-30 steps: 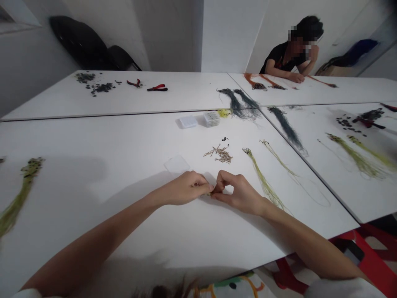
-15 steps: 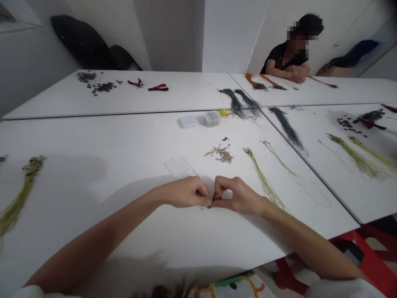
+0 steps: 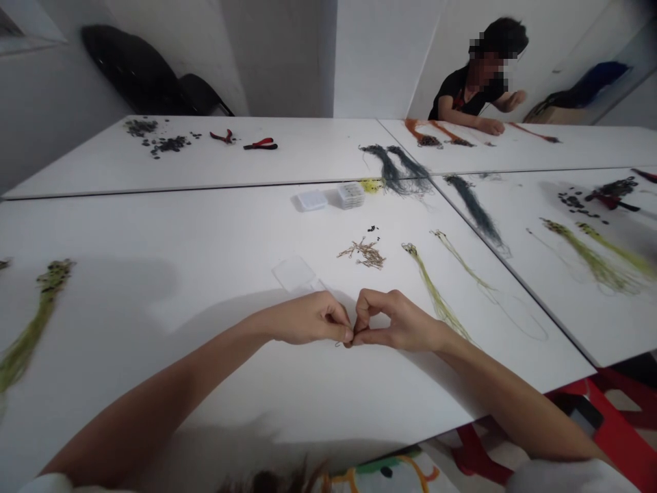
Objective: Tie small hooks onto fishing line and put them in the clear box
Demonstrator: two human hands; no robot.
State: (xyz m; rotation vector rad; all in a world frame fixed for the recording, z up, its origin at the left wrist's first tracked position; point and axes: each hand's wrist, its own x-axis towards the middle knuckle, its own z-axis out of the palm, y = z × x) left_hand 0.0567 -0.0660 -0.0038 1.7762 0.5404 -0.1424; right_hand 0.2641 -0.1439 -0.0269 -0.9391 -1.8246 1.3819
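In the head view, my left hand (image 3: 311, 318) is closed in a pinch, and a small curved wire hook (image 3: 337, 344) pokes out below its fingertips. My right hand (image 3: 403, 323) meets it at the fingertips, thumb and forefinger pinched together; whatever lies between them is too small to make out. Beyond the hands lies a loose pile of brass-coloured metal pieces (image 3: 365, 253), with a few tiny black bits (image 3: 373, 229) behind it. A clear plastic sheet or lid (image 3: 293, 272) lies flat just past my left hand. To the right rests a bundle of yellow-green lines (image 3: 428, 284).
Two clear plastic boxes (image 3: 351, 196) stand near the table seam. Dark line bundles (image 3: 475, 209), red-handled pliers (image 3: 261, 144) and dark flat pieces (image 3: 172, 144) lie farther off. Another yellow-green bundle (image 3: 38, 308) is at left. A person (image 3: 469, 103) sits across the table.
My hands have shifted very slightly to the right, still joined at the fingertips. The person across has parted their hands and raised one.
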